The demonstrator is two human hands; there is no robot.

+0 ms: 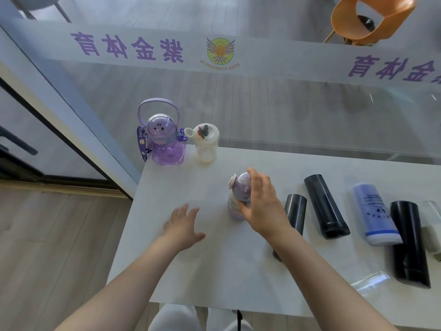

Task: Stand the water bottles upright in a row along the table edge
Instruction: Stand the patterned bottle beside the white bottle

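1. A person stands at a white table (214, 271) and looks down at both arms.
2. Near the right front edge lies a clear bottle (368, 283) on its side. It is hard to see.
3. The left hand (183, 226) is flat over the table with its fingers spread out. It holds nothing.
4. The right hand (262, 206) is wrapped round a small purple bottle (239, 194). This bottle stands up, near the middle of the table.
5. Just right of that hand lies a dark gray bottle (294, 215). The right arm hides part of it.
6. Next to it lies a black bottle (325, 206) on its side.
7. Further right lies a blue bottle (375, 212) with writing on it.
8. A big black bottle (409, 242) lies beside the blue one, touching it.
9. A pale bottle (432, 225) lies at the right edge of the picture, partly cut off.
10. At the far left corner of the table stand 2 bottles, side by side.
11. One is a purple bear bottle (165, 142) with a strap and a loop handle.
12. The other is a white bottle (206, 143) just to its right.
13. Behind the table is a glass wall (310, 111) with purple writing.
14. An orange chair (367, 17) sits far away, past the glass.
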